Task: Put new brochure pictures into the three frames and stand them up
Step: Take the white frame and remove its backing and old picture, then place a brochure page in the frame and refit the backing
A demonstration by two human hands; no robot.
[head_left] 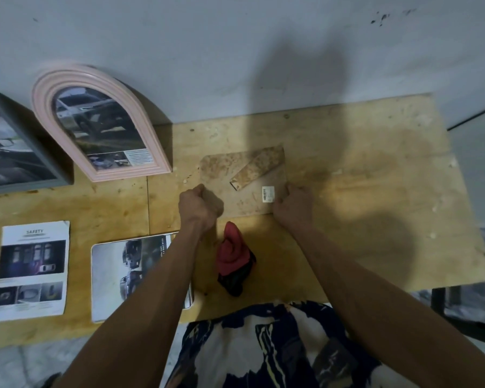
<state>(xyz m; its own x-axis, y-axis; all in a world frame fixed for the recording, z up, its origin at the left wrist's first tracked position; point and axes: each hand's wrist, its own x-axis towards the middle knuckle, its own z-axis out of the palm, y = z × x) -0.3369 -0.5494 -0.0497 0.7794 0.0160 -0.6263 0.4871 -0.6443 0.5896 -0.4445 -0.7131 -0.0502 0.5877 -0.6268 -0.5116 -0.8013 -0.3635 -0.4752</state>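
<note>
A frame lies face down on the wooden table (pixel 375 191), showing its brown backing board (pixel 235 189) with a fold-out stand and a small white barcode sticker. My left hand (pixel 200 208) grips the frame's left edge and my right hand (pixel 293 207) grips its right edge. A pink arched frame (pixel 95 121) stands against the wall with a car picture in it. At the far left a grey rectangular frame (pixel 14 147) also stands upright with a picture. Two brochure sheets lie flat at the front left: a "SAFETY" page (pixel 31 270) and a rounded-corner car picture (pixel 118 275).
A red and black cloth (pixel 234 259) lies bunched on the table between my forearms. A pale wall (pixel 235 51) rises right behind the table. The table's right edge drops off past a dark metal leg (pixel 438 301).
</note>
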